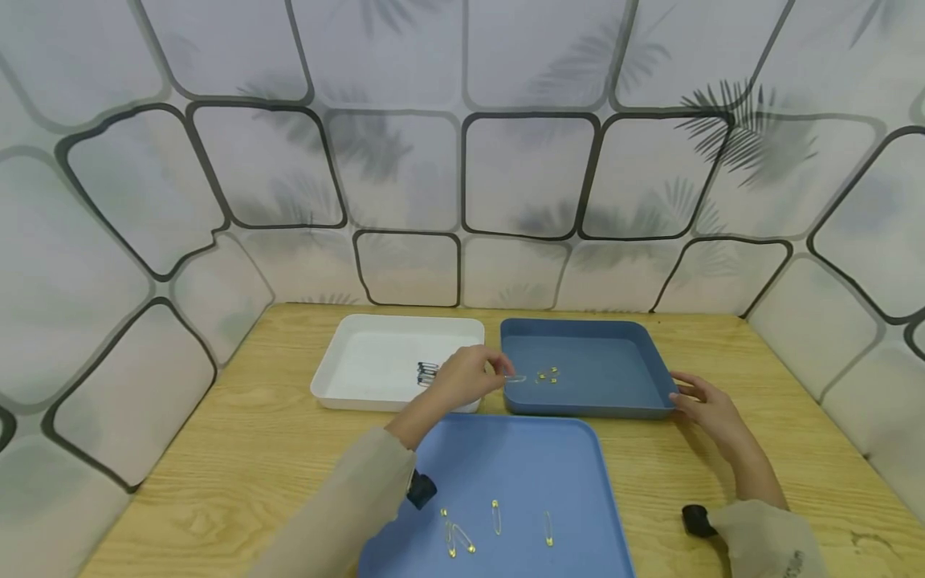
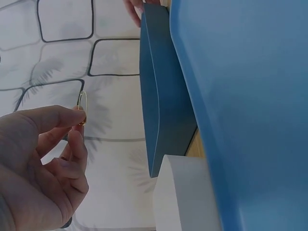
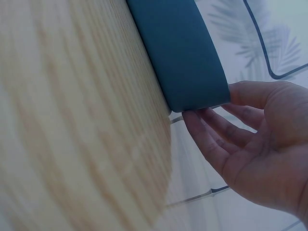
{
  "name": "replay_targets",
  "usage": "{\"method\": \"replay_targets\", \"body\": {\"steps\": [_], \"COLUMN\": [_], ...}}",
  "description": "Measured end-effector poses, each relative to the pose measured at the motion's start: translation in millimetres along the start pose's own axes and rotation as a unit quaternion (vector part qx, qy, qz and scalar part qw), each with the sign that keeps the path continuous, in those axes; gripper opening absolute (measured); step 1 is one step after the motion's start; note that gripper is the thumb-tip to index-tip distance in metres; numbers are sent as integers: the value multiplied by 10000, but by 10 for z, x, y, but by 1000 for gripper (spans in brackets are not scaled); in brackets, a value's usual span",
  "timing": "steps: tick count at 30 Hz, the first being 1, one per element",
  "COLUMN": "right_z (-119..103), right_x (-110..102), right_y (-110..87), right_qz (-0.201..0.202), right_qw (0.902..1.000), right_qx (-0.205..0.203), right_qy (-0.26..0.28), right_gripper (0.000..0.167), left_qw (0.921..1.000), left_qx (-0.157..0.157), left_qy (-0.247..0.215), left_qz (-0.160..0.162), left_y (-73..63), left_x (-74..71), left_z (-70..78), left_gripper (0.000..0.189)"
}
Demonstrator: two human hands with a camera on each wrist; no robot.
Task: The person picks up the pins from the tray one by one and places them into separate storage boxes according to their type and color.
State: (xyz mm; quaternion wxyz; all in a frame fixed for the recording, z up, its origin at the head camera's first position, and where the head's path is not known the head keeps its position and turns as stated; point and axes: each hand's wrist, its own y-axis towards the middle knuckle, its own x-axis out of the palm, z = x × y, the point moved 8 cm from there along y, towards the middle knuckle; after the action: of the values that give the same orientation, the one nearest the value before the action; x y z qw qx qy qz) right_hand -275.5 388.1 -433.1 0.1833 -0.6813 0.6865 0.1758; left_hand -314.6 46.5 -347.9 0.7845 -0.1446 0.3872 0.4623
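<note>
My left hand point(image 1: 466, 377) pinches a gold safety pin point(image 2: 83, 103) between thumb and fingertips, the pin's loop sticking out past them. In the head view it hovers at the left rim of the dark blue tray point(image 1: 614, 353). Several gold safety pins point(image 1: 551, 375) lie inside that tray. On its right wall, near the front corner, rest the fingertips of my right hand point(image 1: 711, 409), thumb by the rim and fingers fairly straight. Loose gold safety pins point(image 1: 496, 518) are scattered over the lighter blue tray point(image 1: 520, 441) in front.
A white tray point(image 1: 368, 341) stands at the back left, with several dark safety pins point(image 1: 426, 373) in it, partly beside my left hand. All trays sit on a wooden table point(image 1: 238, 449). A patterned curtain-like wall point(image 1: 535, 177) closes off the back and sides.
</note>
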Motion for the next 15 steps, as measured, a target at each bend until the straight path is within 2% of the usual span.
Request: {"method": "replay_targets", "body": {"steps": [7,15], "right_z": [-8,-14], "right_x": [-2,3], "right_y": [-3,-5], "right_qz": [5,5], "right_qw": [9999,9999], "right_qx": [-36,-13], "right_qy": [159,156], "right_gripper": [57,56], "left_qw": [10000,9991], "left_qx": [-39,-58], "left_qy": [32,409], "left_qz": [39,75], "left_y": [161,325], "left_x": [86,181], "left_z": [-38,-36], "left_gripper": [13,12]}}
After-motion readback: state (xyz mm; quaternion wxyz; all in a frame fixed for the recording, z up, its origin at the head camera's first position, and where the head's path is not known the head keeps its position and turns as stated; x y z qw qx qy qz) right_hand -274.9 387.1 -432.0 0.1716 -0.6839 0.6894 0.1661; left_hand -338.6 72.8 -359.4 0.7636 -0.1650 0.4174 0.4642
